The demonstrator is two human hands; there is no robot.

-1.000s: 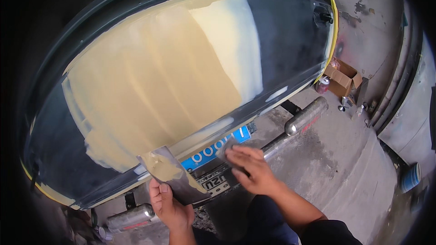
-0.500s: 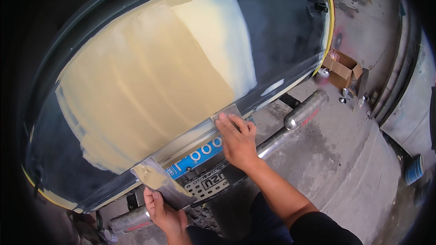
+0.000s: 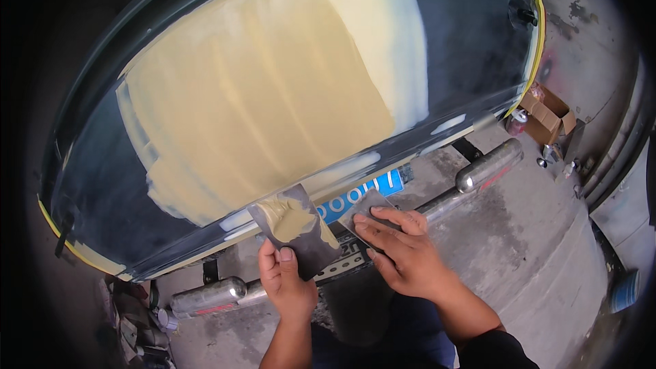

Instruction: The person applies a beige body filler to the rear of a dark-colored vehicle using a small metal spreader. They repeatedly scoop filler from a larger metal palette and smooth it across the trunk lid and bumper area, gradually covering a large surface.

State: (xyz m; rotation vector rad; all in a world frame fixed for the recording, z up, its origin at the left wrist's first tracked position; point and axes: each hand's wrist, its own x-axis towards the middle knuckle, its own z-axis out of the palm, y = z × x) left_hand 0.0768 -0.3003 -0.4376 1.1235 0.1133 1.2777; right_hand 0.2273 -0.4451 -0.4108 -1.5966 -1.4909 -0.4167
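The left hand [image 3: 290, 283] pinches a dark board [image 3: 318, 244], thumb on top, fingers partly hidden beneath; the right hand [image 3: 403, 249] grips a grey scraper [image 3: 370, 203], fingers pressed on its face. Both tools sit before the lower edge of the panel [image 3: 471, 48]. The board's putty [image 3: 292, 220] lies left of the right hand; the board's long axis slants from the panel's edge down rightward. Whether scraper and board touch, I cannot tell. Below the panel, the plate [image 3: 342, 206] is partly covered; the scraper's underside is hidden.
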